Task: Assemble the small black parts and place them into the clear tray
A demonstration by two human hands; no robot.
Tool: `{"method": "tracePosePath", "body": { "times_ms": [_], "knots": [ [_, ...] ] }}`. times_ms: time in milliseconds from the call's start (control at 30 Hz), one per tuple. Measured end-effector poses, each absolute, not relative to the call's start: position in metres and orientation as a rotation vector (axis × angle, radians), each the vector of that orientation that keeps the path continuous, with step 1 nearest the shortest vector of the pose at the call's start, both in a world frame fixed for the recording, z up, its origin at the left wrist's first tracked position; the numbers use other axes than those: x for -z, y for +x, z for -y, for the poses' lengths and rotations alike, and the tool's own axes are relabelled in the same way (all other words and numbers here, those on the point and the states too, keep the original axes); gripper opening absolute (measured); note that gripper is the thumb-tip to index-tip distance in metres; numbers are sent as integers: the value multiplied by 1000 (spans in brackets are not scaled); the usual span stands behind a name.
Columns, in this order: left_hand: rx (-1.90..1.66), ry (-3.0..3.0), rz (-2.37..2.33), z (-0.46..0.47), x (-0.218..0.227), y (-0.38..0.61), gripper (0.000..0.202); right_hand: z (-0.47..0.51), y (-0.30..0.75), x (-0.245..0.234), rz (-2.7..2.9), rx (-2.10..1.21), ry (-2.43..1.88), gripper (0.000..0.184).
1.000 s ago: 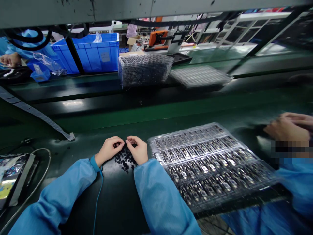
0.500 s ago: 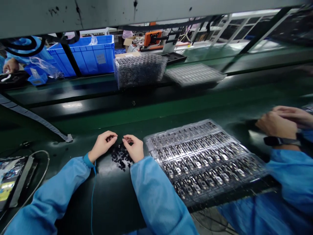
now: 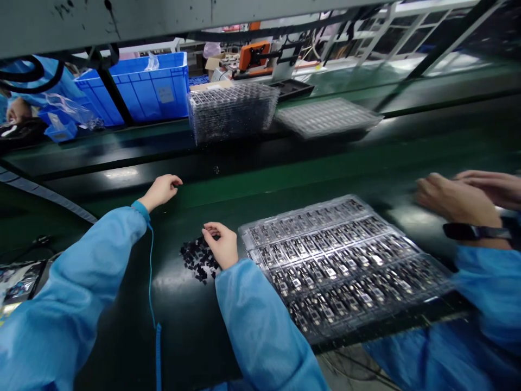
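My left hand [image 3: 161,191] is raised toward the back of the dark green bench, near the conveyor edge, with a blue wrist strap round the wrist. Its fingers are curled and drawn together; anything between them is too small to make out. My right hand [image 3: 222,245] is pinched closed over the right side of a pile of small black pieces [image 3: 197,258] on the bench. What its fingertips hold does not show. Right of this hand lies a clear plastic tray [image 3: 248,231] with rows of small circuit boards [image 3: 328,269].
A co-worker's hands [image 3: 459,201], one with a black watch, are at the right beyond the tray. Behind stand a stack of clear trays [image 3: 232,114], another tray [image 3: 329,118] and a blue bin [image 3: 150,89]. A coiled blue cord [image 3: 158,353] hangs from my left wrist.
My left hand has moved up and away from the black pieces, toward the back left. My right hand has stayed almost in place by the pile.
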State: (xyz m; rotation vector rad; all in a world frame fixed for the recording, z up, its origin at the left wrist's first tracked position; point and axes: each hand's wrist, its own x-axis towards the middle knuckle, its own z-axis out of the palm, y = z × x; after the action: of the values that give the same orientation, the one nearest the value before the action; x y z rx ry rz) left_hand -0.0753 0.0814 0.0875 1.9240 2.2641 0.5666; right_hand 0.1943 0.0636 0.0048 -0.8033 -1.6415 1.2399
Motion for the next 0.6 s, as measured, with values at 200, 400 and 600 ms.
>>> {"method": "tracePosePath", "body": {
  "times_ms": [200, 400, 600],
  "knots": [
    [-318, 1947, -2224, -131, -65, -61, 32, -65, 195, -5, 1652, -1236, -811, 13],
    [-289, 1918, -2246, -180, -48, -49, 38, -66, 195, -5, 1676, -1215, -806, 12],
    [-347, 1802, -2352, -218, -35, -37, 44, -66, 195, -5, 1673, -1202, -823, 12]
  ]
}}
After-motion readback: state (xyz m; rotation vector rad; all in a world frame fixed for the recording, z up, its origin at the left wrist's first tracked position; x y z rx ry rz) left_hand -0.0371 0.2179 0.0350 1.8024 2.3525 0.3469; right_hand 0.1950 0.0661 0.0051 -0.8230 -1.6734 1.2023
